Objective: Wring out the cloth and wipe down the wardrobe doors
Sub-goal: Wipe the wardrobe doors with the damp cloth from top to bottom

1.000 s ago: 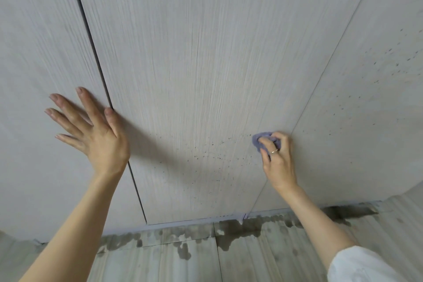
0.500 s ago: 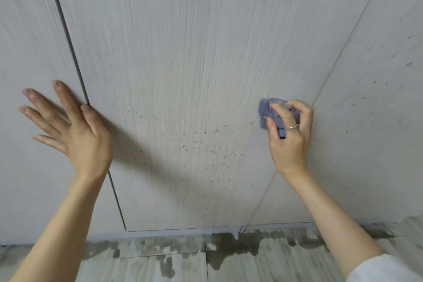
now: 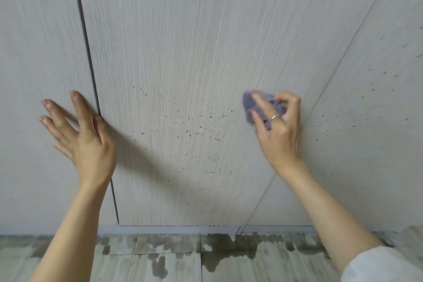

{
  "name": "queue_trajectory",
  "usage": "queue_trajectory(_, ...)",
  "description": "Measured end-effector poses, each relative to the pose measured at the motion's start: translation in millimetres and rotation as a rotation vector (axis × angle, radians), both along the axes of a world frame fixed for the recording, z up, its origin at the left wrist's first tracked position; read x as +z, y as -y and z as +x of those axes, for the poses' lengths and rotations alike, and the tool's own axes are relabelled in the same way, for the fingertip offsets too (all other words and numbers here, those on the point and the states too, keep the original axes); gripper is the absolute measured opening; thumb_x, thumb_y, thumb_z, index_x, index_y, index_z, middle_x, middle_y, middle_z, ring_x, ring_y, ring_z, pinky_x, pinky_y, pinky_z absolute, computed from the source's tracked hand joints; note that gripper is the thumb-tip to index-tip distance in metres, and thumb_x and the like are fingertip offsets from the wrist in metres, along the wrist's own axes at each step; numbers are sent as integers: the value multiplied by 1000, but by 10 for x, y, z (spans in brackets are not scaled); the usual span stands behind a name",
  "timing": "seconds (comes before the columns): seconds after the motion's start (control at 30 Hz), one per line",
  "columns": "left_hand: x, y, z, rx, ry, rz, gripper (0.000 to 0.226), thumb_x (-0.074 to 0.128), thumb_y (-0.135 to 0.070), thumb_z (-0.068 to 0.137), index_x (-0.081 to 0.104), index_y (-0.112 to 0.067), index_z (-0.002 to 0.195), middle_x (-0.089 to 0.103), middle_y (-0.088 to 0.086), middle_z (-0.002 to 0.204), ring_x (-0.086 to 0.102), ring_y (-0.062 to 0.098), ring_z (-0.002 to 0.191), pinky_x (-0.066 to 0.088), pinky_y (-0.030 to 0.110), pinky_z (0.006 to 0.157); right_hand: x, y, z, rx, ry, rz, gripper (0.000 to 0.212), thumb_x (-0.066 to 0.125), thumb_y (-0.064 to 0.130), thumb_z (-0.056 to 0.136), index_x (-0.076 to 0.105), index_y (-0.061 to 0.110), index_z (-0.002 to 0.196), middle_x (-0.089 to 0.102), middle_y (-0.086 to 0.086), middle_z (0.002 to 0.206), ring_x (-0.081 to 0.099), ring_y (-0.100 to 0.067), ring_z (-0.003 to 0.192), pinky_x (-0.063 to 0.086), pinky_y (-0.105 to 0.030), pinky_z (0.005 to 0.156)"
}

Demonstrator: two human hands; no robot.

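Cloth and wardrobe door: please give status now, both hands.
Left hand open, flat on door by the gap. Right hand grips cloth against middle door. Dark specks left of cloth. Nothing in the way.

Most of the cloth (image 3: 250, 107) is hidden under my right hand (image 3: 278, 130), and its exposed edge is smeared with blur. The white sleeve (image 3: 384, 265) is cut off at the lower right corner. My left forearm (image 3: 66, 236) leaves the bottom edge.

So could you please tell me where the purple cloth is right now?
In the head view, the purple cloth is right of centre, bunched under the right hand against the middle wardrobe door, just left of the seam with the next door.
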State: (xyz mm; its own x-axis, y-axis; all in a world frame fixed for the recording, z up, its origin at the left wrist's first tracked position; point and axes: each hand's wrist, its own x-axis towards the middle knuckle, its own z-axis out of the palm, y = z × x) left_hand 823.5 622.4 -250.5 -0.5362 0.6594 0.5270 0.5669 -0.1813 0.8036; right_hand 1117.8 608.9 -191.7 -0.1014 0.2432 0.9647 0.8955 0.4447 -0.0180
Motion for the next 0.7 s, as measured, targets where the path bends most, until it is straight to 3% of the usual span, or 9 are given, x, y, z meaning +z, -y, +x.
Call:
queue_trajectory(0.07, 0, -8, -5, -5, 9, 6, 58, 31, -15, 100, 8, -30, 150, -12, 14, 157, -15, 39, 142, -1, 65, 106, 78, -74, -116, -3, -201, 38, 29, 60, 12, 84, 67, 6, 111, 37, -10, 102, 42, -19, 95, 33, -9, 83)
queue_trajectory(0.13, -5, -11, -18, -9, 27, 13, 58, 32, -15, 100, 8, -30, 150, -12, 13, 157, -15, 39, 142, -1, 66, 106, -131, -103, -243, 45, -158, 27, 27, 56, 13, 89, 63, 8, 116, 36, -7, 105, 43, -23, 98, 35, -17, 90)
queue_trajectory(0.27, -5, -13, -51, -42, 40, 27, 59, 34, -17, 100, 7, -36, 149, -15, 9, 157, -17, 35, 142, -3, 67, 105, -937, -46, -209, 81, 522, -217, 34, 54, 6, 89, 52, 18, 121, 48, -10, 106, 47, -26, 87, 45, -36, 72)
queue_trajectory(0.33, -7, -17, -65, -48, 51, 23, 59, 35, -17, 100, 7, -36, 149, -16, 8, 157, -18, 34, 142, -2, 67, 105, -1014, -6, -137, 66, 670, -294, 49, 65, -3, 78, 57, 18, 121, 52, -11, 106, 49, -25, 86, 46, -35, 68)
queue_trajectory(0.4, 1, -21, -60, -55, 57, 20, 60, 35, -17, 100, 7, -36, 149, -16, 7, 157, -18, 34, 142, -2, 68, 105, -802, 18, -178, 85, 573, -312, 49, 65, -4, 78, 60, 17, 122, 53, -13, 106, 54, -29, 86, 48, -35, 70)
queue_trajectory(0.5, 10, -12, -45, -53, 75, 22, 60, 36, -15, 100, 7, -36, 149, -16, 7, 157, -18, 33, 142, -2, 67, 105, -233, -28, -346, 134, 135, -102, 44, 60, -1, 82, 51, 14, 122, 38, -8, 111, 49, -24, 98, 39, -20, 89)
queue_trajectory(0.57, 17, -9, -45, -50, 86, 27, 60, 36, -14, 100, 8, -35, 150, -16, 7, 157, -17, 33, 143, -3, 65, 106, 31, -110, -494, 113, -103, -5, 40, 65, 1, 80, 54, 10, 117, 34, -6, 110, 45, -21, 98, 33, -12, 90)
queue_trajectory(0.63, 18, -9, -41, -55, 86, 29, 61, 36, -14, 100, 8, -35, 150, -16, 7, 157, -18, 33, 143, -3, 65, 106, 45, -159, -637, 89, -135, 1, 35, 66, 4, 79, 61, 4, 114, 36, -7, 109, 45, -22, 98, 35, -16, 89)
queue_trajectory(0.7, 17, -16, -50, -63, 83, 20, 61, 36, -14, 100, 7, -36, 149, -17, 6, 157, -19, 33, 142, -3, 66, 105, -141, -121, -726, 73, 79, -168, 32, 61, 18, 86, 63, 6, 116, 42, -7, 111, 49, -25, 100, 38, -22, 84)
